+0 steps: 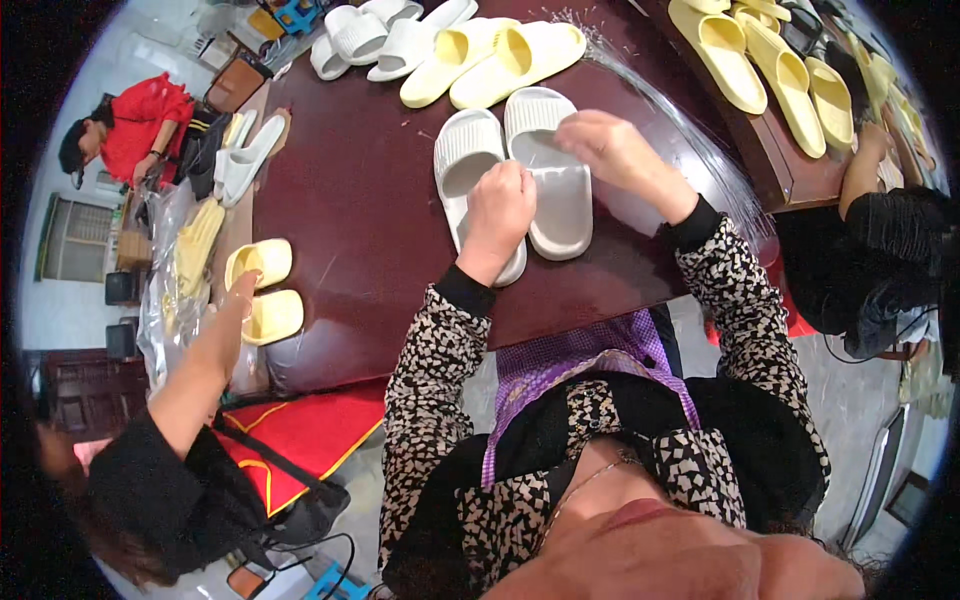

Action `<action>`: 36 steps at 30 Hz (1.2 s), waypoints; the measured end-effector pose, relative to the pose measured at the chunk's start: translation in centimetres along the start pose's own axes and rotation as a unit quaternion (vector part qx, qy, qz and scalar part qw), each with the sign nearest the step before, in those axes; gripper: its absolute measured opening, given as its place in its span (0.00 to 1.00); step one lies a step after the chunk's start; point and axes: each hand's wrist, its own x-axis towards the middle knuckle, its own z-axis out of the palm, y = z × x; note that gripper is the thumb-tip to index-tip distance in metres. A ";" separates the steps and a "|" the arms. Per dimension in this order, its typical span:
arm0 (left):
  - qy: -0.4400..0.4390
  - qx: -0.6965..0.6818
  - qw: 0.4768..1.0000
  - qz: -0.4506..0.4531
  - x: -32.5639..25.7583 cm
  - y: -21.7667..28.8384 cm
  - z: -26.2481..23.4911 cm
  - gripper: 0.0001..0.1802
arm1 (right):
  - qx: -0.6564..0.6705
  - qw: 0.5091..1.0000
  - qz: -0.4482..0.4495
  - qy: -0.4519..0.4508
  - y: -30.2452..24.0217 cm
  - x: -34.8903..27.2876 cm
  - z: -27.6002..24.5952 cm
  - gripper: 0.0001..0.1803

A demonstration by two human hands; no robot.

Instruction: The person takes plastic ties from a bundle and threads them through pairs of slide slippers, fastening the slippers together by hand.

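Observation:
A pair of white slippers lies side by side on the dark red table before me, the left slipper [466, 150] and the right slipper [562, 205], toes pointing away. My left hand [502, 212] is closed in a fist above the inner edges of both slippers; whatever it pinches is too small to make out. Over the right slipper's strap, my right hand [617, 155] has its fingers curled together, slightly blurred. A faint thin line shows near the two hands, but I cannot tell what it is. Clear thin strands [690, 150] lie in a long bundle to the right.
Yellow slippers [518, 65] and white slippers [358, 35] stand at the table's far edge. On the left, a co-worker's hand [243, 285] touches a yellow pair. More yellow slippers [722, 48] sit on a surface at right, beside another person's arm [865, 170].

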 end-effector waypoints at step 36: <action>0.076 0.018 0.996 0.046 -2.1 -6.0 -0.3 0.03 | 0.277 0.944 0.177 -0.033 7.5 14.0 12.2 0.07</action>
